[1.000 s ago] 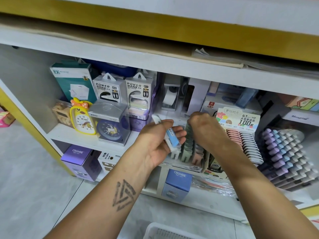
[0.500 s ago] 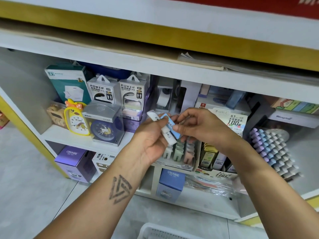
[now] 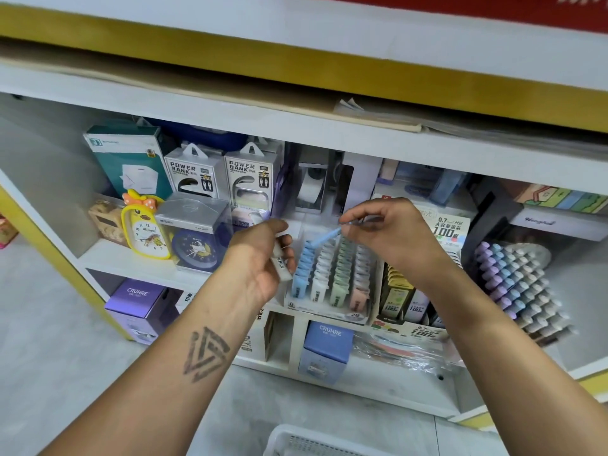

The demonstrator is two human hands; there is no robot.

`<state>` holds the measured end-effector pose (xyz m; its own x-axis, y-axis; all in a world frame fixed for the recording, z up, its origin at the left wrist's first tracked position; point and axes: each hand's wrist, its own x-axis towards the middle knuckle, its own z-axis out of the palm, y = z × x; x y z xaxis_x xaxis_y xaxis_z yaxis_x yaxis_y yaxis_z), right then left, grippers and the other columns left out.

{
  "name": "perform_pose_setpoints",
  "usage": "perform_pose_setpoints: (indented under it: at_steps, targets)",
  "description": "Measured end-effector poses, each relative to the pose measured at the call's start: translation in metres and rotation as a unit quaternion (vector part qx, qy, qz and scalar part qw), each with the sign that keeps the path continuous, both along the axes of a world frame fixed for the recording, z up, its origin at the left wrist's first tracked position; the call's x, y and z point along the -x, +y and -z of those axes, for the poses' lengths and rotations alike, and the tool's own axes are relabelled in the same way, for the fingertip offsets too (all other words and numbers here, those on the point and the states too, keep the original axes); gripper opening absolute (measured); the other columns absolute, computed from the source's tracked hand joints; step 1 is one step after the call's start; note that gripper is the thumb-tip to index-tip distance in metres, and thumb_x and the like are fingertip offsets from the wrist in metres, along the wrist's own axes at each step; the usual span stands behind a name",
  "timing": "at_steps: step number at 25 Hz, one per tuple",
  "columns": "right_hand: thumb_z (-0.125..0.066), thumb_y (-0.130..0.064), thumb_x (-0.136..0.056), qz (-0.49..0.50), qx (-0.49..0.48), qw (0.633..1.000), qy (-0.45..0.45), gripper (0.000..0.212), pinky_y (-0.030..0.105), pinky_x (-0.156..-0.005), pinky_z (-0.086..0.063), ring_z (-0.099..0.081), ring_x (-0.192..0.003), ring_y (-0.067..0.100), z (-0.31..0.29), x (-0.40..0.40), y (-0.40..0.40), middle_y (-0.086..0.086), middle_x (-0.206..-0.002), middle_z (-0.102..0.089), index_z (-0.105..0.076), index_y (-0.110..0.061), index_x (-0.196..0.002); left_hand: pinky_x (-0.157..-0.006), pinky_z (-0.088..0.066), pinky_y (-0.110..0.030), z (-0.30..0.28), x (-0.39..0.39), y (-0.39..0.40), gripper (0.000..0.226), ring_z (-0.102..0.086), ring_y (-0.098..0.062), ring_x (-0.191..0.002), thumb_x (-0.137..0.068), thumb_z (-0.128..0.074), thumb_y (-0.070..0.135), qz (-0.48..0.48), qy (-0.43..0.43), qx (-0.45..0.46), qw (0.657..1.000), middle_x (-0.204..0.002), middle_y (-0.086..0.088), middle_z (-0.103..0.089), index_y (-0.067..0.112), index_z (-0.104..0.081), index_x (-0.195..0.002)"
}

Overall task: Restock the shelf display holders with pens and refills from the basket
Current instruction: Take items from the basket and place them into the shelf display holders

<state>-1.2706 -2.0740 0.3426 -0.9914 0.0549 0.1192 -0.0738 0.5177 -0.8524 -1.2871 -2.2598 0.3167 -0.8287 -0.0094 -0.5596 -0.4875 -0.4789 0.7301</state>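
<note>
The slim pale-blue plastic pen [image 3: 324,239] you are pinching by its top end is angling down toward the back of the blue column in the tiered clear display holder [image 3: 332,278], its lower tip just at the blue items already standing there. Your right hand [image 3: 391,235] is gripping it between thumb and fingertips, the other fingers curled in loosely. Your left hand [image 3: 266,258] is curling around a small bundle of white pens [image 3: 282,263], holding them just beside the holder's left edge, ready as the next to go in. Judging by its size, the blue pen is light and stiff, with a smooth barrel that could slip or swing when you are holding it so near the end; taking it a little lower on the barrel would give you steadier aim into a narrow slot. The holder's rows are packed close in blue, white, green and pink, so you are probably needing to seat the pen straight down without knocking its neighbours. The white bundle is just as light, but loose pieces could fan out of your palm if you are relaxing that grip. The white mesh plastic basket [image 3: 316,442] is sitting on the floor below your arms, only its rim showing, so you cannot tell what remains in it.
</note>
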Motion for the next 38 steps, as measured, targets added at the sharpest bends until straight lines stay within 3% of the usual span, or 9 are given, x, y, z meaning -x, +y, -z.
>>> perform_pose_setpoints:
  at_steps: [2,5,10,15,19,23,30,36,38]
  targets:
    - [-0.078,-0.012,-0.084,0.007,-0.011,1.000,0.011,0.006,0.033,-0.086,-0.059,-0.072,-0.084,0.013,0.002,0.004,-0.003,-0.003,-0.089,-0.076,-0.079,-0.018,-0.086,-0.051,-0.036,-0.022,-0.002,-0.002,-0.002,0.014,-0.042,-0.015,-0.047,-0.091,-0.053,0.024,0.015,-0.008,-0.008,1.000,-0.059,-0.001,-0.051,0.015,-0.058,-0.081]
    - [-0.074,-0.003,-0.086,0.027,-0.089,0.994,0.053,0.021,0.031,-0.091,-0.057,-0.070,-0.094,0.014,0.008,0.011,-0.007,0.003,-0.102,-0.073,-0.075,-0.013,-0.104,-0.054,-0.037,-0.025,-0.003,-0.005,-0.004,0.026,-0.044,-0.018,-0.050,-0.092,-0.048,0.034,0.030,-0.017,-0.018,0.999,-0.063,-0.003,-0.053,0.012,-0.059,-0.083]
    - [-0.077,-0.008,-0.084,0.067,-0.131,0.983,0.109,0.023,0.026,-0.084,-0.058,-0.069,-0.083,0.010,0.016,0.018,-0.013,-0.003,-0.094,-0.072,-0.073,-0.017,-0.104,-0.055,-0.038,-0.025,-0.004,-0.010,-0.006,0.029,-0.049,-0.021,-0.050,-0.093,-0.042,0.031,0.047,-0.022,-0.017,0.998,-0.063,-0.008,-0.059,0.009,-0.059,-0.091]
    - [-0.074,-0.007,-0.087,0.058,-0.211,0.963,0.159,0.019,0.040,-0.081,-0.059,-0.067,-0.083,0.018,0.028,0.021,-0.024,-0.001,-0.090,-0.070,-0.070,-0.016,-0.102,-0.052,-0.040,-0.025,-0.005,-0.011,-0.006,0.018,-0.052,-0.020,-0.046,-0.101,-0.039,0.021,0.040,-0.017,0.007,0.999,-0.058,-0.009,-0.064,0.008,-0.052,-0.101]
    - [-0.072,-0.013,-0.089,0.029,-0.281,0.950,0.132,0.016,0.042,-0.079,-0.059,-0.069,-0.086,0.023,0.041,0.025,-0.035,0.003,-0.094,-0.072,-0.065,-0.019,-0.103,-0.049,-0.038,-0.024,-0.005,-0.012,-0.006,0.024,-0.050,-0.020,-0.049,-0.103,-0.037,0.014,0.034,-0.011,0.038,0.999,-0.066,-0.012,-0.065,0.008,-0.054,-0.088]
    - [-0.067,-0.011,-0.092,0.008,-0.285,0.951,0.120,0.011,0.042,-0.078,-0.059,-0.068,-0.085,0.028,0.048,0.025,-0.042,0.008,-0.093,-0.071,-0.066,-0.015,-0.102,-0.050,-0.037,-0.025,-0.004,-0.013,-0.007,0.025,-0.051,-0.022,-0.054,-0.102,-0.037,0.010,0.018,-0.016,0.069,0.997,-0.071,-0.013,-0.064,0.010,-0.057,-0.086]
    - [-0.064,-0.013,-0.093,0.001,-0.300,0.948,0.105,0.008,0.042,-0.079,-0.058,-0.066,-0.086,0.028,0.047,0.031,-0.040,0.008,-0.093,-0.070,-0.068,-0.017,-0.100,-0.050,-0.038,-0.026,-0.003,-0.014,-0.009,0.026,-0.051,-0.018,-0.049,-0.099,-0.046,0.010,0.003,-0.020,0.095,0.995,-0.062,-0.006,-0.057,0.015,-0.060,-0.078]
    - [-0.062,-0.007,-0.093,-0.062,-0.404,0.909,0.081,0.026,0.041,-0.088,-0.055,-0.061,-0.103,0.025,0.049,0.029,-0.041,0.004,-0.110,-0.062,-0.074,-0.016,-0.114,-0.053,-0.039,-0.025,0.000,-0.010,-0.007,0.012,-0.055,-0.017,-0.061,-0.098,-0.055,0.015,0.031,-0.001,0.115,0.993,-0.077,-0.005,-0.066,0.015,-0.066,-0.093]
    - [-0.059,-0.007,-0.095,-0.067,-0.367,0.925,0.066,0.029,0.039,-0.094,-0.053,-0.060,-0.106,0.022,0.045,0.028,-0.041,0.003,-0.116,-0.060,-0.071,-0.015,-0.121,-0.046,-0.035,-0.020,0.002,-0.008,-0.005,0.009,-0.052,-0.016,-0.055,-0.097,-0.059,0.013,0.031,0.010,0.110,0.993,-0.075,-0.006,-0.065,0.013,-0.066,-0.101]
